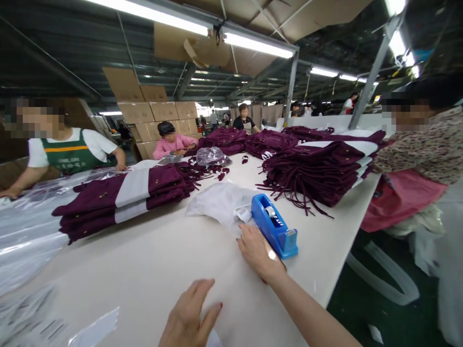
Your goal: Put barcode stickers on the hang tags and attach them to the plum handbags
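Observation:
My left hand (191,313) hovers low over the white table with fingers apart and nothing in them. Further forward, my right hand (258,253) lies palm down with its fingers stretched out, just left of a blue tape dispenser (275,226). Partly hidden beneath that hand is a flat, shiny brownish object (275,255), its kind unclear. A crumpled white translucent bag (220,202) with a small printed label (244,214) rests beyond my right fingertips.
Folded maroon garments with white bands form a left stack (133,195) and a right stack (314,168). Clear plastic bags (32,217) cover the table's left side. Co-workers stand at the left (68,149) and right (419,140). A metal post (374,72) rises at the right.

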Motion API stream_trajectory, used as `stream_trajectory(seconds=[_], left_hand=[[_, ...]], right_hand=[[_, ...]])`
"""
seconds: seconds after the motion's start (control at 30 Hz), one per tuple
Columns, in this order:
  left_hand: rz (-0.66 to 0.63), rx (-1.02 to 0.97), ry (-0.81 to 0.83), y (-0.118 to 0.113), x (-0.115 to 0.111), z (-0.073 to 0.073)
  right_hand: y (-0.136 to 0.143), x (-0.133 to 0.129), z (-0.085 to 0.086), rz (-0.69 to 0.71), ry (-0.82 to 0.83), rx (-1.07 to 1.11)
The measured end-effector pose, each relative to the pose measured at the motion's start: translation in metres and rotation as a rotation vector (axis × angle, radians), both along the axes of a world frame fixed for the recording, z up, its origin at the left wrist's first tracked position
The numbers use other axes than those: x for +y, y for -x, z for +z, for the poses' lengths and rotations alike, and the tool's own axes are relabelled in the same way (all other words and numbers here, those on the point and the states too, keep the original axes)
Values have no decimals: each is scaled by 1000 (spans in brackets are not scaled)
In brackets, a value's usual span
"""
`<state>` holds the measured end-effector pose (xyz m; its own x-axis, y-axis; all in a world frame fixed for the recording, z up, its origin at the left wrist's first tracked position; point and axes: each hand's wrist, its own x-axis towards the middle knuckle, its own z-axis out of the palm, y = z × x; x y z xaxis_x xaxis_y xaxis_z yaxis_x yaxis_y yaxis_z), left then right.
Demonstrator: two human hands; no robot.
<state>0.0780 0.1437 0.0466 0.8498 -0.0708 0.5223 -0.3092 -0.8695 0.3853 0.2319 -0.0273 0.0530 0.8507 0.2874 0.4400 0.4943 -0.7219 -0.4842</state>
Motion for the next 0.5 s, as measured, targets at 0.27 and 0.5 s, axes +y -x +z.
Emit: stream_trajectory(seconds=[0.27,0.5], left_hand=[[482,270,172,-130,-63,68],[386,144,74,-154,-50,68]], right_hand=[[8,24,-2,16,57,31],[-28,5,14,13,121,80]])
